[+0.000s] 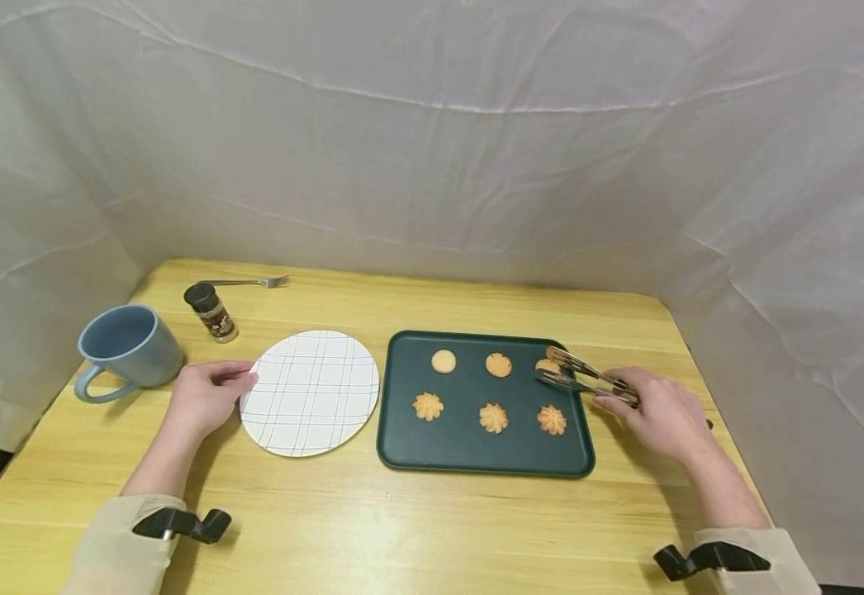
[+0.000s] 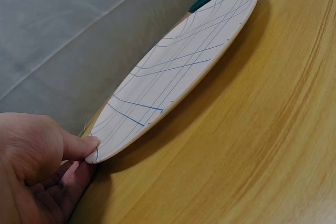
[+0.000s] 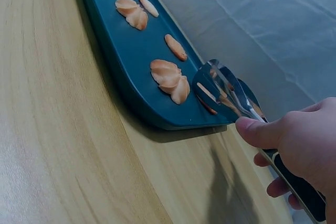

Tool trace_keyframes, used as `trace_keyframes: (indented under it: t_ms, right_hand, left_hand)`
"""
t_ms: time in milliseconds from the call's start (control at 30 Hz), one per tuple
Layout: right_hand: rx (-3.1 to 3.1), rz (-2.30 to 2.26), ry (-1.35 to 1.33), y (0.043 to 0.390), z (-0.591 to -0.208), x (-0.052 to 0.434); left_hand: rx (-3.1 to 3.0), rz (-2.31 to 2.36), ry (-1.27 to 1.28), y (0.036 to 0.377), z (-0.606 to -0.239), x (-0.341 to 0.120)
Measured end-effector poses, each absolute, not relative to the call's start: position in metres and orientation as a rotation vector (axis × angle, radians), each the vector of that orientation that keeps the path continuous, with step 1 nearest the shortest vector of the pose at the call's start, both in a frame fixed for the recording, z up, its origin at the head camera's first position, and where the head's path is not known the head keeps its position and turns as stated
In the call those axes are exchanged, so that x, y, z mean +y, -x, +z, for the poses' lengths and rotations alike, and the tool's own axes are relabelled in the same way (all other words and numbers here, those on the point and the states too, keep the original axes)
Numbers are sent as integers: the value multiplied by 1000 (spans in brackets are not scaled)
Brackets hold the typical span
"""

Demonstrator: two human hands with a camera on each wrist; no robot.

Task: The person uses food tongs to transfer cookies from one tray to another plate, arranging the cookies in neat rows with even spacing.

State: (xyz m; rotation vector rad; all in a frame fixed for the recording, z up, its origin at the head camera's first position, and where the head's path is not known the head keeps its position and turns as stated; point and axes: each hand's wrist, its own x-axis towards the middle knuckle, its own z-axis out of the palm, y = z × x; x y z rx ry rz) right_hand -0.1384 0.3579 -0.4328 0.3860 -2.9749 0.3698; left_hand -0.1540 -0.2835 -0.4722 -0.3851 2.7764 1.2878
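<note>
At the far left of the table (image 1: pixel 432 529) stands a blue mug (image 1: pixel 129 347), with a small spice jar (image 1: pixel 211 312) and a fork (image 1: pixel 248 283) behind it toward the draped white backdrop (image 1: pixel 432 149). The left hand (image 1: pixel 207 395) pinches the near-left rim of the checked plate (image 1: pixel 310 392), thumb on top and fingers curled beneath, so that edge looks slightly raised in the left wrist view; the plate carries no cookies as yet. Just right of it, nearly touching, lies the dark green tray (image 1: pixel 469 450), where six cookies sit in two rows. The tongs (image 1: pixel 584 378) are closing on the cookie at the back-right corner (image 1: pixel 547 365), one blade above it and one at its side; whether it has left the tray cannot be told. The right hand (image 1: pixel 662 417) curls its grip round the tongs' handle. By my reading the transfer is only starting: nothing moved, all six left. Open table lies in front of plate and tray; the tray's right edge sits near the table's right edge, and the backdrop crowds that side.
</note>
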Motion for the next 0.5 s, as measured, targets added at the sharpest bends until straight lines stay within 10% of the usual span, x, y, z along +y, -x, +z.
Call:
trace_keyframes:
  t_ms: [500]
  right_hand:
    - [-2959,495,-361,139,-430,353]
  left_hand:
    - [2777,1289,389,154,-473,-284]
